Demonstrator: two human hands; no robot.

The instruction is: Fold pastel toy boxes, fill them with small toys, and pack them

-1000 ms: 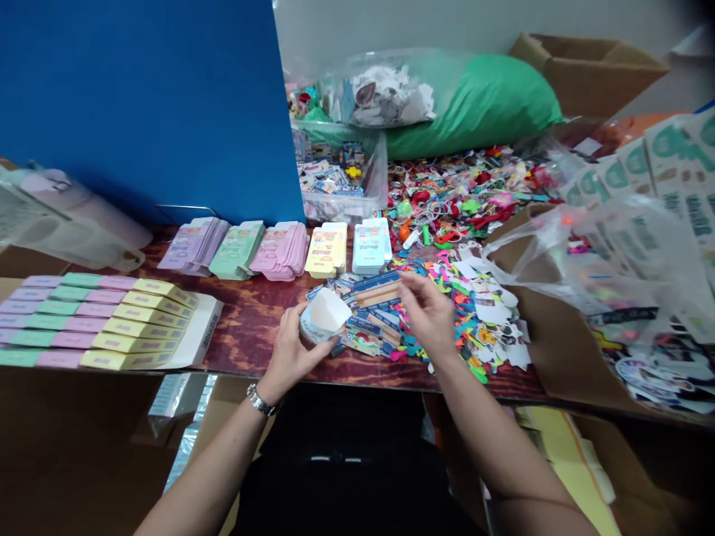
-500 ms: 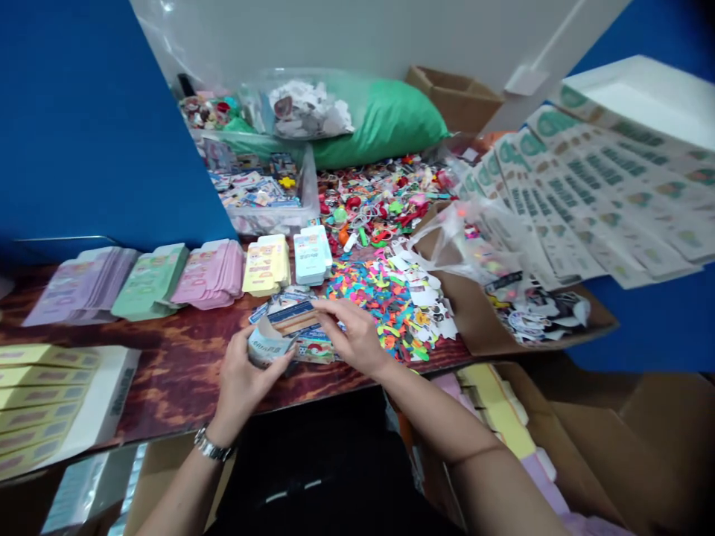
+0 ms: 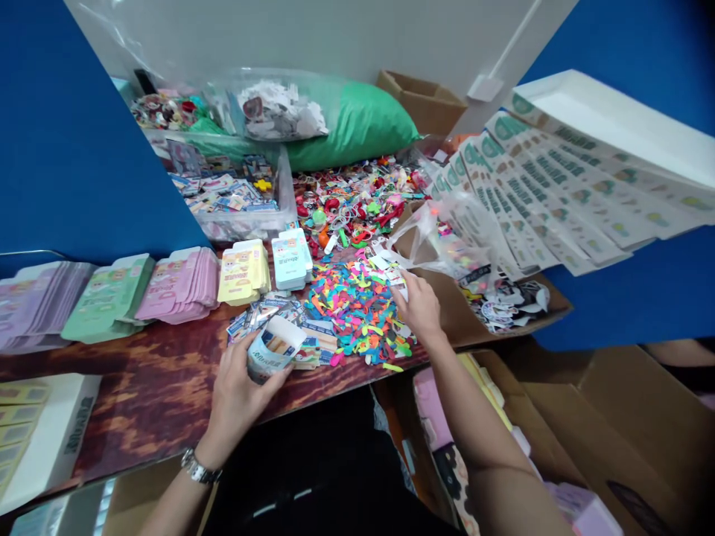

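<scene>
My left hand [image 3: 241, 391] is wrapped round a small light blue paper box [image 3: 269, 363]. The box's top gapes upward, and a printed packet [image 3: 275, 342] shows inside it. My right hand [image 3: 420, 307] reaches over the right edge of a heap of small bright balloons [image 3: 357, 305], its fingertips closed on a white paper piece [image 3: 398, 284] among other white pieces. Beside the held box lies a pile of flat printed packets [image 3: 318, 342].
Stacks of purple [image 3: 42, 305], green [image 3: 109, 298], pink [image 3: 182, 283], yellow [image 3: 244, 272] and blue boxes [image 3: 291, 259] line the table. Behind are a clear bin [image 3: 246, 223], trinkets [image 3: 357, 201] and a green bag [image 3: 363, 123]. An open carton [image 3: 474, 327] stands right.
My right hand has left the light blue box and moved right to the white pieces. The packet it held at the box now sits inside. The view has shifted right.
</scene>
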